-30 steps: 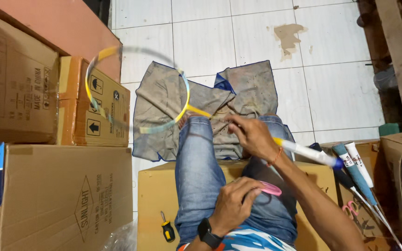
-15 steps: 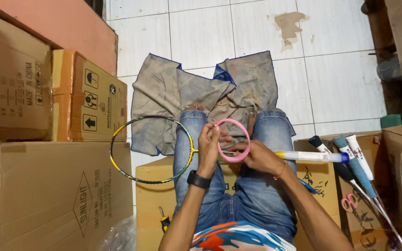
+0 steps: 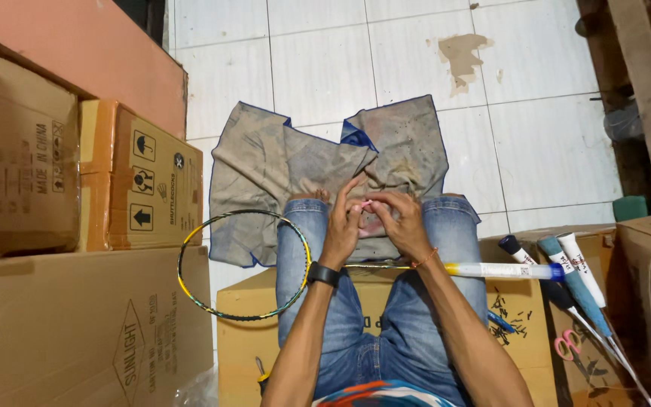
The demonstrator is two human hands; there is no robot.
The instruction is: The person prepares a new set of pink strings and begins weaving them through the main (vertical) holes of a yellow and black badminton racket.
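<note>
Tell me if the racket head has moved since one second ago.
Yes. The racket head dropped from beside the upper cardboard box, down to the left knee.

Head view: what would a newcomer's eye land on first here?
Probably the two hands, left hand and right hand, meeting at centre over the knees and pinching a small pink piece. Next, the unstrung racket lying across the jeans, its hoop jutting left toward the cardboard boxes, and the stained cloth on the white tiles.

Blue jeans (image 3: 363,332), black wristwatch (image 3: 323,273) on left wrist, thin orange bracelet (image 3: 424,259) on right, bare forearms.
</note>
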